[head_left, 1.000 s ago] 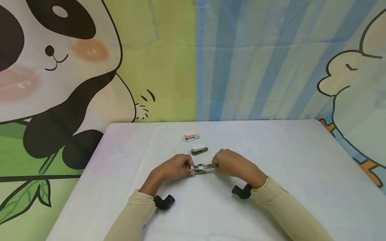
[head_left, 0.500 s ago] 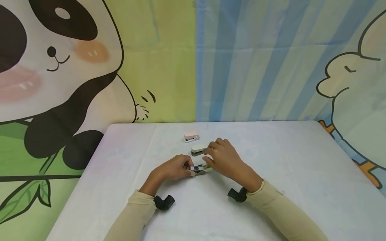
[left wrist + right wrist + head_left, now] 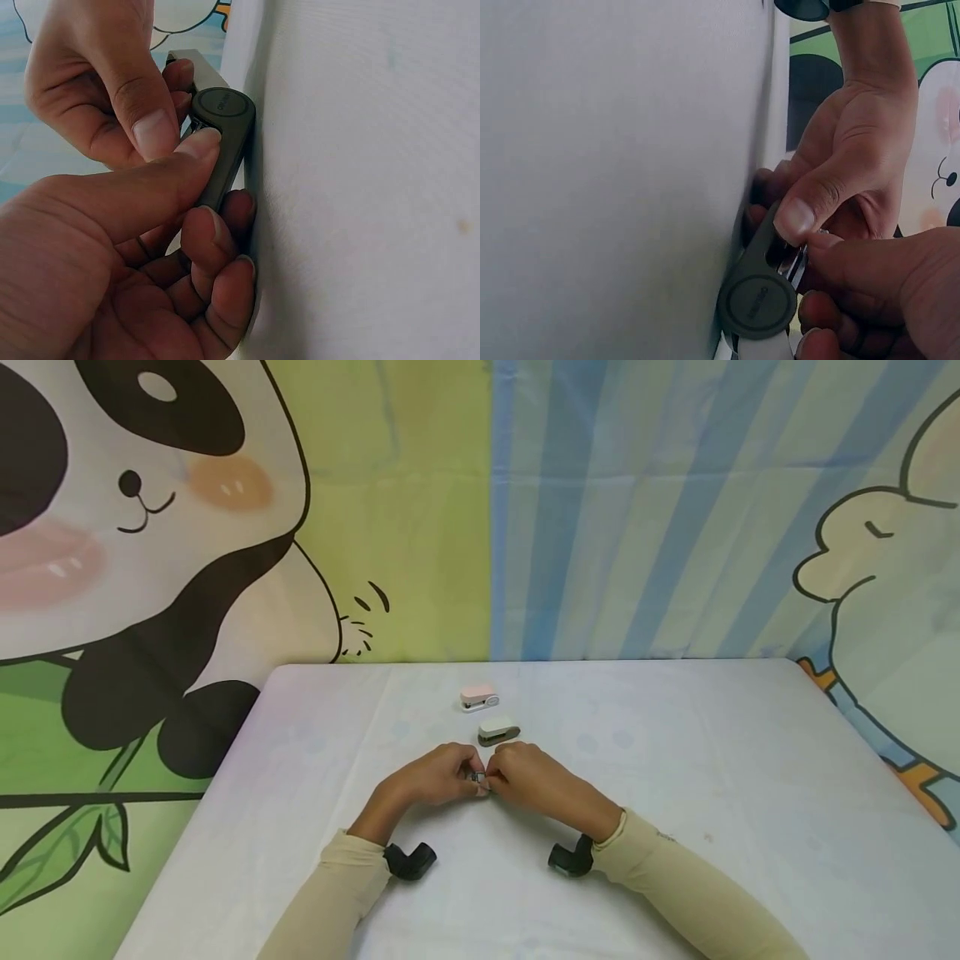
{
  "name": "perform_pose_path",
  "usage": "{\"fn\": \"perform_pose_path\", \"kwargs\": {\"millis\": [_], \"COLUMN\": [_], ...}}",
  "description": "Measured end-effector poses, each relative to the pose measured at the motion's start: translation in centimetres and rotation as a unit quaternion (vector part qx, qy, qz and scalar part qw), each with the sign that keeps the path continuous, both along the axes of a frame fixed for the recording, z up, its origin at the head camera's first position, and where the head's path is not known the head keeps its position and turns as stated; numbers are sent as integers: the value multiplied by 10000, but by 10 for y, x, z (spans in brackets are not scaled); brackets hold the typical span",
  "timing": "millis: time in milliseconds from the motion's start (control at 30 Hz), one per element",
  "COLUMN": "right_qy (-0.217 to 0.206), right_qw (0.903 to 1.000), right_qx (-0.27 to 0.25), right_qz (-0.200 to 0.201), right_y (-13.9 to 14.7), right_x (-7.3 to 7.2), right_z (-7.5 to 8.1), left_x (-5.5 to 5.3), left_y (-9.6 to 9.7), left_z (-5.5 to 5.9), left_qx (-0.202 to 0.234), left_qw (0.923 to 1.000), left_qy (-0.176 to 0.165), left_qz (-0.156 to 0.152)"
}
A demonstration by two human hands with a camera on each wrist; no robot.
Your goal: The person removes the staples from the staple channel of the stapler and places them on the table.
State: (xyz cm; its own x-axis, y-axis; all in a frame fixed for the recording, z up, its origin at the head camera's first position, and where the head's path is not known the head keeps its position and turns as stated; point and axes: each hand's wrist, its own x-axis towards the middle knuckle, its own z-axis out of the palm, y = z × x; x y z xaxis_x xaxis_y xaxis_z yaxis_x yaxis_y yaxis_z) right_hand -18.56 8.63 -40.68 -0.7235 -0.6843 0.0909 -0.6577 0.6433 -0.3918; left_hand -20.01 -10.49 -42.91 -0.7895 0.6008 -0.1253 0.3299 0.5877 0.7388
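Observation:
Near the middle of the table, my left hand [image 3: 431,775] grips a small dark grey-green stapler, mostly covered by fingers in the head view. The left wrist view shows the stapler's grey side [image 3: 223,142] with a round hinge, and the left thumb pressed along it. A pale cover [image 3: 199,69] is swung back past the hinge. My right hand [image 3: 536,781] meets the left one, its thumb and fingertips pinching at the stapler's metal inner part [image 3: 795,266] in the right wrist view. Whether a small piece sits between those fingertips is hidden.
Just beyond the hands stands a white and grey stapler [image 3: 498,732]. Farther back is a pink and white stapler [image 3: 478,697]. A white cloth covers the table [image 3: 675,760], and a printed curtain [image 3: 420,527] hangs behind its far edge.
My right hand first drew away from the stapler's right end, lifted with fingers apart, then came down leftward to the stapler beside the left hand. The left hand stays put.

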Motion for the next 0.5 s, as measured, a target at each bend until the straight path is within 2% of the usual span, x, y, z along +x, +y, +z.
{"fn": "perform_pose_path", "kwargs": {"millis": [133, 300, 500], "right_qy": [-204, -678, -1115], "right_qw": [9995, 9960, 9906], "right_qx": [-172, -327, -575], "right_qz": [-146, -474, -549], "right_y": [-2, -4, -3], "right_x": [2, 2, -1], "right_z": [1, 0, -1], "left_x": [0, 0, 0], "left_y": [0, 0, 1], "left_z": [1, 0, 1], "left_qx": [-18, -44, -108], "left_qw": [10000, 10000, 9999], "left_qy": [55, 85, 91], "left_qz": [-16, -17, -16]}}
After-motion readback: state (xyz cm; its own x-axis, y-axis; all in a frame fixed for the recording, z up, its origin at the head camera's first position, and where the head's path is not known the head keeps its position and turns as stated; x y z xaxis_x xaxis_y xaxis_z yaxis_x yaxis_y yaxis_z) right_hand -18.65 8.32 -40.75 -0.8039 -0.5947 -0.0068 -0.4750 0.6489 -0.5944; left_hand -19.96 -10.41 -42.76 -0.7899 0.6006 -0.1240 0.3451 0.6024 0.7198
